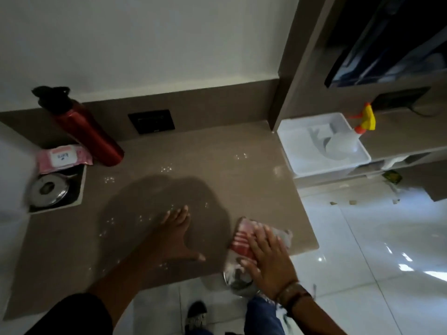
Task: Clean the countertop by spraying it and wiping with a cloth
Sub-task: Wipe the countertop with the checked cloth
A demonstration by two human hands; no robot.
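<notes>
Glossy taupe countertop (188, 151), smooth, beaded with droplets. Right hand (267, 259) flat on crumpled red-and-white checked cloth (242, 238) at front right corner, fingers spread, pressing cloth down. Left hand (175, 234) palm down on bare counter beside cloth, fingers together, thumb splayed wide. Clear spray bottle (350, 139), yellow-orange trigger, lies in white plastic tray (300, 163) at far right. Red metal bottle (89, 131) stands rear left.

A home, probably a kitchen or utility corner: a taupe countertop (217, 153) with matching upstand and wall socket (151, 121), glossy white floor tiles (362, 238), a red water bottle (84, 128), a wet-wipes pack (63, 158)
</notes>
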